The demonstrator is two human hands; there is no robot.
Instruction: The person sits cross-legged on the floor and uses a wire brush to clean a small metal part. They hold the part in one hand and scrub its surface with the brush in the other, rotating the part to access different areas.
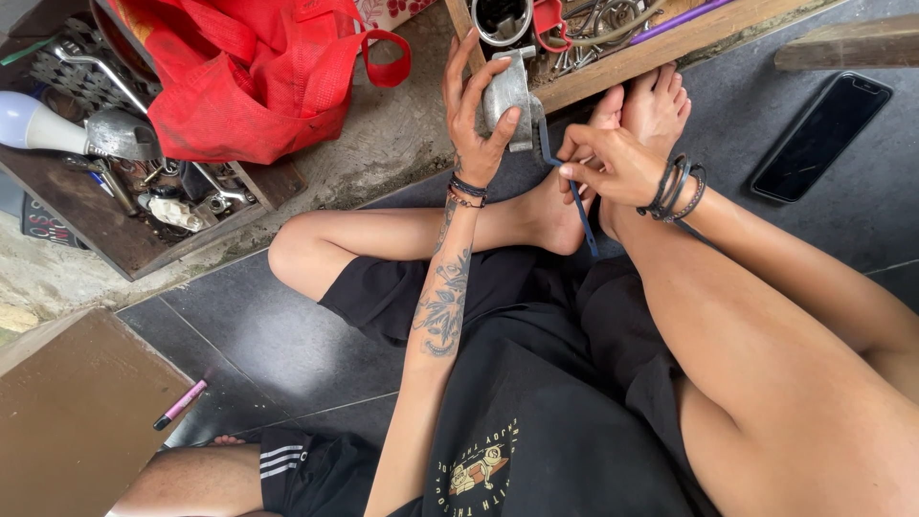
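Note:
My left hand (476, 113) grips a small grey metal part (508, 98), holding it upright above my crossed legs. My right hand (605, 161) pinches a thin dark blue hex key (578, 204) whose bent end reaches up to the lower edge of the metal part. Both wrists wear dark braided bracelets. My left forearm is tattooed. My bare feet (639, 107) lie just behind the hands.
A wooden tray (661, 50) of metal tools sits behind the hands. A red bag (251, 77) rests on a wooden box (105, 225) of parts at the left. A black phone (820, 136) lies on the grey tiles at the right. A pink marker (180, 404) lies near a brown board.

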